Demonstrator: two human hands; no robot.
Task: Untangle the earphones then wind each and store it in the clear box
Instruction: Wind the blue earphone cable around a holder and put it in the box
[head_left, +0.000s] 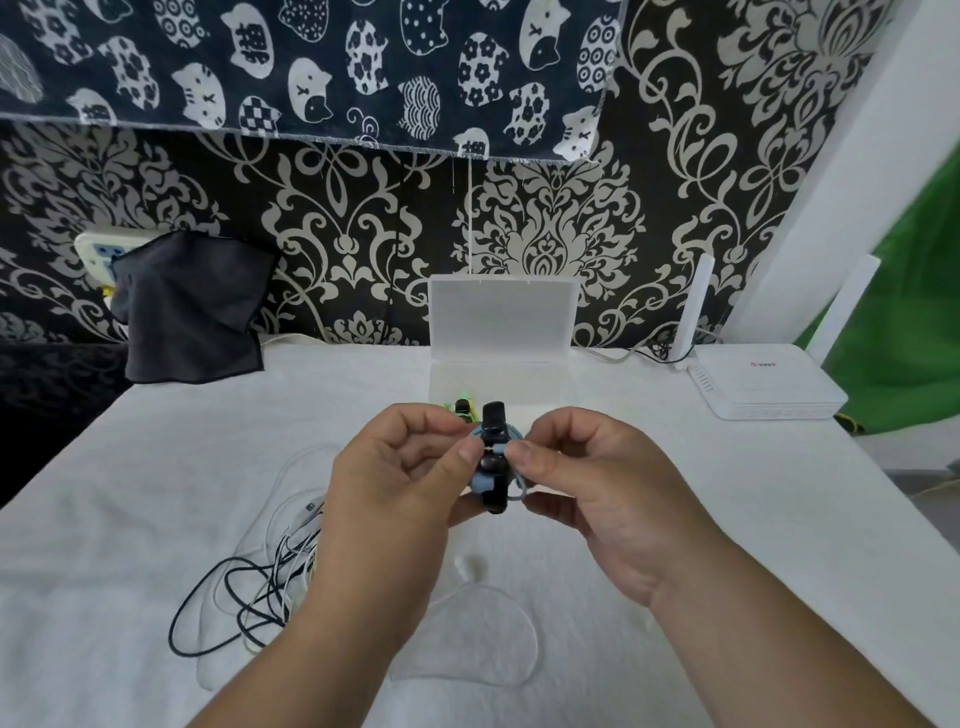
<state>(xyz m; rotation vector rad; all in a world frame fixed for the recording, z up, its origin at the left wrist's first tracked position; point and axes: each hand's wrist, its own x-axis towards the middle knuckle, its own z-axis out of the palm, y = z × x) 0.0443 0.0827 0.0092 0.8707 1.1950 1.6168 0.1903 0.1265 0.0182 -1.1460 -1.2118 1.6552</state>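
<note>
Your left hand (395, 467) and right hand (587, 478) hold the coiled blue earphones (483, 484) above the white surface (156, 467), just in front of the open clear box (550, 379). Each grip is a thumb-and-finger pinch on the coil, which has a black band (493, 415) wrapped round it. Green earphones (464, 408) lie in the box. A tangle of black and white earphones (260, 587) lies on the surface beside your left wrist.

The left forearm (332, 629) hides part of the tangled cords (249, 587). Behind the left hand (395, 467) peeks something green (464, 408), perhaps earphones.
</note>
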